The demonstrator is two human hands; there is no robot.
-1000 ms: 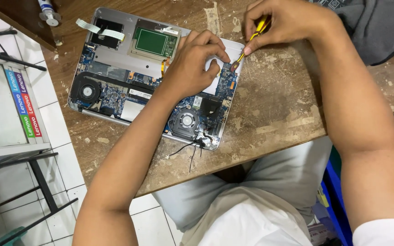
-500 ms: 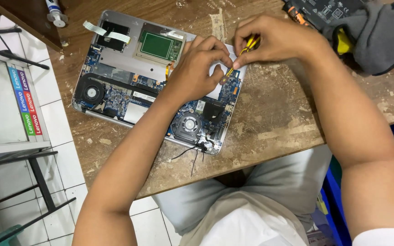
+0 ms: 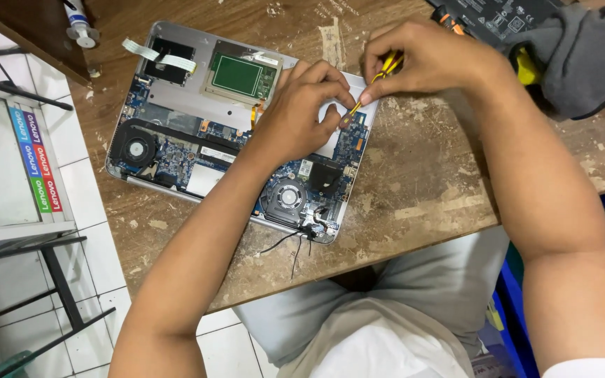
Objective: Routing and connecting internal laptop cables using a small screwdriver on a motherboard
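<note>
The opened laptop [image 3: 239, 133] lies on the worn wooden table [image 3: 414, 189], left hand [image 3: 302, 112] pressing its board, while the right hand [image 3: 421, 59], pinching a yellow screwdriver [image 3: 372, 87], has now brought the tip down beside the left fingers.

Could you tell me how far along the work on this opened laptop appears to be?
Done: the bottom cover is off the laptop, baring the board, two fans and the green touchpad panel. In hand: the left hand steadies the board's right end while the right hand works a yellow-handled screwdriver there. Left: the board, the fans and the loose black wires at the near edge remain in the case.
</note>
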